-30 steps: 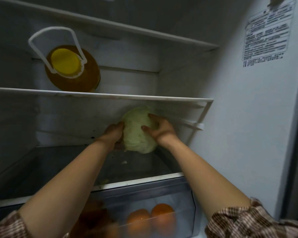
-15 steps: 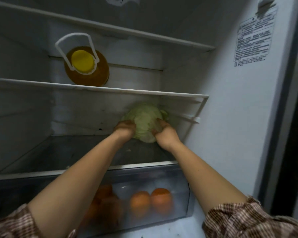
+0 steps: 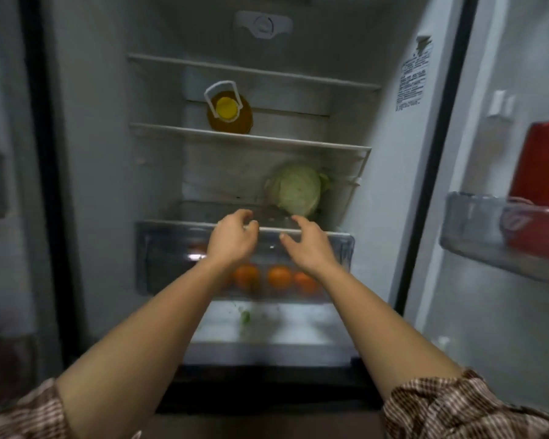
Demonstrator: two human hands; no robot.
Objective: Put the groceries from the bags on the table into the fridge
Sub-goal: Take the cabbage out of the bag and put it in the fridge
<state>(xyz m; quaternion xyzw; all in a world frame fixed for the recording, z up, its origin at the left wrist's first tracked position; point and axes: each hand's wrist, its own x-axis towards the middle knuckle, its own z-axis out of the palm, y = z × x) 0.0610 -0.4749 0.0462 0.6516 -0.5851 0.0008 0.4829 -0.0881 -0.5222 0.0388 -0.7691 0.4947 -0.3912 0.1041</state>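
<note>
Both hands had let go of the cabbage [image 3: 295, 189] since the earlier frames and pulled back toward the camera. That cabbage sat alone on the lowest glass shelf [image 3: 203, 208] of the open fridge [image 3: 102, 153], at the back right, beyond the fingertips at roughly one o'clock from them, with a clear gap between. Left hand [image 3: 232, 239] hovered in front of the crisper drawer [image 3: 159, 248], fingers loosely curled and empty. Right hand [image 3: 308, 245] hovered just beside it at three o'clock, fingers spread apart, holding nothing. Oranges [image 3: 279, 277] lay inside the drawer, at six o'clock from the hands. On the shelf above stood an oil bottle [image 3: 230, 114] with a yellow cap, at twelve o'clock.
</note>
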